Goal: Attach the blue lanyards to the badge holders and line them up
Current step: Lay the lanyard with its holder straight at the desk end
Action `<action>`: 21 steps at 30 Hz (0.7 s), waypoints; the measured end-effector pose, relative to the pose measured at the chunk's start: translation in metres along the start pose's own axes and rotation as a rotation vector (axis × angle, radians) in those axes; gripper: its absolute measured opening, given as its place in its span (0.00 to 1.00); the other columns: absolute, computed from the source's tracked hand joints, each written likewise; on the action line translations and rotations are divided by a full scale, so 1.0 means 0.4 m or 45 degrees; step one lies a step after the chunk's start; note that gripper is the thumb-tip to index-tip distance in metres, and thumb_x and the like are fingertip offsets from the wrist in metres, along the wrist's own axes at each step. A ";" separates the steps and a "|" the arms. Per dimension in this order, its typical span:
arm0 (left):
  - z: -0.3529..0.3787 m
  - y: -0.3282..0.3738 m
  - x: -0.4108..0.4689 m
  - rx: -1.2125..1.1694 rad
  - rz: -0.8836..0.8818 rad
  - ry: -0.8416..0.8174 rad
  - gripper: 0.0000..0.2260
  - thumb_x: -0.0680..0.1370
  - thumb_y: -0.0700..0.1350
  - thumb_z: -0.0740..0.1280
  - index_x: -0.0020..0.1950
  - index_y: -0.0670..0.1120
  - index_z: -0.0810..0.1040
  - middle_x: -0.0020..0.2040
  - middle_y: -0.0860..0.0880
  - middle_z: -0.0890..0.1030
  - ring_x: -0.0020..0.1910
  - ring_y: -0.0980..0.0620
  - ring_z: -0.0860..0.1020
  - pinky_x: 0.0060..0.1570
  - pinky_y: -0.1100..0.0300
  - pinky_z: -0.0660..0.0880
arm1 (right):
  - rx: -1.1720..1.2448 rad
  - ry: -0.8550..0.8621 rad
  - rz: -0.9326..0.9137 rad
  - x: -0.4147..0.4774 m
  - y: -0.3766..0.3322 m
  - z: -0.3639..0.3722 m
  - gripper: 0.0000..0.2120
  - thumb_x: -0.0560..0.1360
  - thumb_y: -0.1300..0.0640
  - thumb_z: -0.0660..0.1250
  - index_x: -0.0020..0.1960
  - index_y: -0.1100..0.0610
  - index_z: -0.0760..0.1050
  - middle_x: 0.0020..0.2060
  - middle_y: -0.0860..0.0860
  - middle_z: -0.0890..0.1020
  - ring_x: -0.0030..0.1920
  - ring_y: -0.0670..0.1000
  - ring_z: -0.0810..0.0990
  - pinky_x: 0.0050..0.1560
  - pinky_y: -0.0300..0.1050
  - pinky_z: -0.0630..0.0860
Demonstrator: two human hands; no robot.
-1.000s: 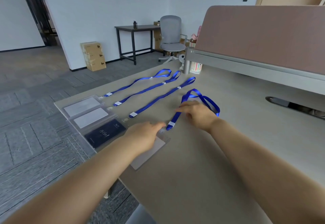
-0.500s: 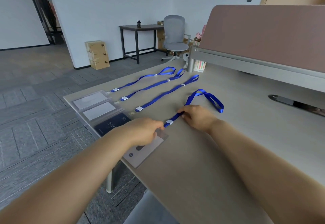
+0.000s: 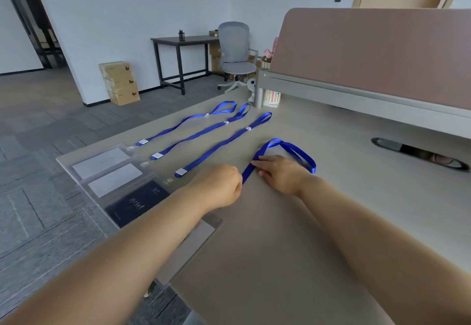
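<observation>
Three blue lanyards (image 3: 219, 146) lie straight and side by side on the desk, running up to three badge holders (image 3: 114, 180) lined up at its left edge. Looped and twisted, the fourth lanyard (image 3: 293, 148) lies to their right. My left hand (image 3: 221, 187) is curled over that lanyard's clip end, which it hides. Just beyond, my right hand (image 3: 280, 174) pinches the strap between thumb and forefinger. The fourth badge holder (image 3: 201, 233) lies partly under my left forearm.
A pink desk divider (image 3: 369, 54) on a grey rail closes off the right and far side. A cable port (image 3: 418, 152) opens in the desk at right. A striped cup (image 3: 272, 96) stands by the divider post. The desk's left edge drops to carpet.
My left hand has moved up over the fourth lanyard's clip end, which showed between my hands before. My right hand has stayed on the strap near the loop.
</observation>
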State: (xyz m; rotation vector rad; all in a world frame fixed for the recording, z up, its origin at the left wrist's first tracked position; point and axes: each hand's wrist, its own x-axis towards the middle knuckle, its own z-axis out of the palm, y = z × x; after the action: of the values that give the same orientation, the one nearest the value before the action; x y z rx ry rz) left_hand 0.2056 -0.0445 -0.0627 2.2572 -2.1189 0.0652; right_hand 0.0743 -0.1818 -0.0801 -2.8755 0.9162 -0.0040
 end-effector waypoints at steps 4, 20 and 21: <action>-0.036 0.004 0.053 -0.137 -0.017 -0.034 0.15 0.79 0.44 0.58 0.66 0.48 0.72 0.52 0.43 0.81 0.51 0.45 0.77 0.42 0.60 0.68 | -0.112 0.005 0.089 0.026 0.019 -0.010 0.21 0.80 0.47 0.50 0.73 0.45 0.57 0.72 0.50 0.62 0.72 0.56 0.59 0.70 0.54 0.60; -0.019 0.006 0.283 -0.237 -0.091 -0.093 0.16 0.76 0.47 0.66 0.62 0.45 0.74 0.59 0.47 0.78 0.56 0.49 0.76 0.56 0.55 0.74 | 0.307 0.249 0.573 0.144 0.176 -0.057 0.09 0.72 0.60 0.64 0.51 0.57 0.78 0.52 0.57 0.80 0.52 0.58 0.78 0.47 0.45 0.74; -0.016 0.004 0.290 -0.258 -0.099 -0.099 0.15 0.76 0.47 0.66 0.61 0.46 0.75 0.58 0.48 0.79 0.56 0.49 0.77 0.55 0.56 0.74 | 0.314 0.277 0.555 0.154 0.180 -0.060 0.09 0.72 0.62 0.64 0.50 0.57 0.79 0.51 0.57 0.81 0.51 0.59 0.78 0.47 0.46 0.74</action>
State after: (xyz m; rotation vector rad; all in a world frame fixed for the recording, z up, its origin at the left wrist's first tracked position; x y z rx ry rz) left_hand 0.2115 -0.1597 -0.0492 2.2530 -1.9682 -0.2329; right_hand 0.0822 -0.2783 -0.0671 -2.4307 1.4506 -0.3669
